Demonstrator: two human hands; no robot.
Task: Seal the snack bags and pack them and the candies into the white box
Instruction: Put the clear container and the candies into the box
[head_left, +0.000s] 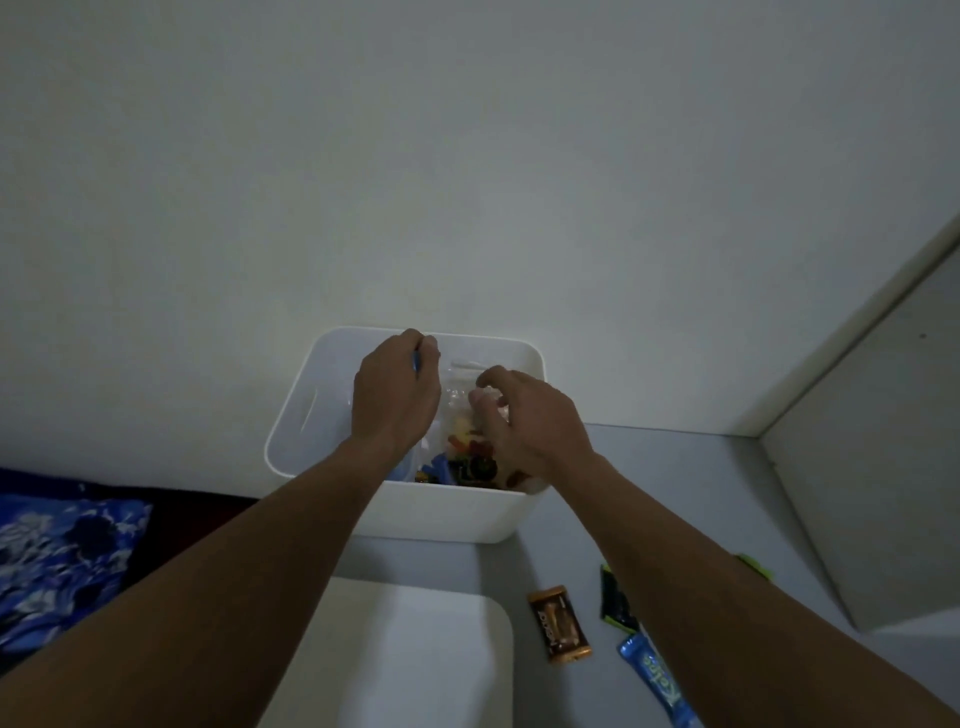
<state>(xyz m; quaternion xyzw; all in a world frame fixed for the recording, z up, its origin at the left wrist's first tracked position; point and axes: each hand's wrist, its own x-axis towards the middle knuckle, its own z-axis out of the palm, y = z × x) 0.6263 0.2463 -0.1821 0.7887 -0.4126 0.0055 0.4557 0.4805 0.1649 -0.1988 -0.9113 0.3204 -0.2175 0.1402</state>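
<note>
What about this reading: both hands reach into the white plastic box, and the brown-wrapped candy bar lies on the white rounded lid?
Not quite. The head view shows the brown-wrapped candy bar on the grey table, beside the white rounded lid, not on it. The left hand and right hand do reach into the white plastic box.

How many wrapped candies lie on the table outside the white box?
3: brown candy, dark green candy beside it, blue candy nearest the camera. A green scrap beyond the right forearm may be a fourth.
</note>
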